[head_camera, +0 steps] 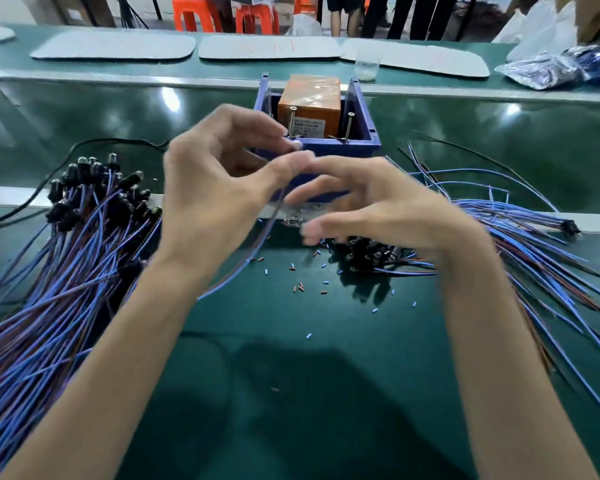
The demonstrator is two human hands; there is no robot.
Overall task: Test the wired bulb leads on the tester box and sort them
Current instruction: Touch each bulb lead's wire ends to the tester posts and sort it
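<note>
Left pile [84, 237]: at your 9 o'clock lies a heap of wired bulbs, black heads toward 12, blue and brown leads fanning out toward 7.
Left hand [215, 192]: it is raised just short of the tester box, with your thumb and forefinger pinching one lead.
Held lead [269, 226]: it hangs from that pinch toward 7 o'clock, with its free end over the green mat [291, 393].
Tester box [309, 102]: it is orange, at your 12 o'clock, and seated inside a blue bin [361, 142]. Two screws [349, 126] stand on its near side.
Insulation bits [298, 288]: they are scattered on the mat at 6 o'clock of the bin.
Right hand [385, 209]: it is beside your left hand, toward 3 o'clock. The fingers are spread loose and blurred, grasping nothing that shows.
Right pile [520, 244]: more leads lie at your 3 o'clock, spreading toward 5, with bulb heads near your right wrist.
Clear cup [366, 65]: it stands at 1 o'clock, beyond the bin.
</note>
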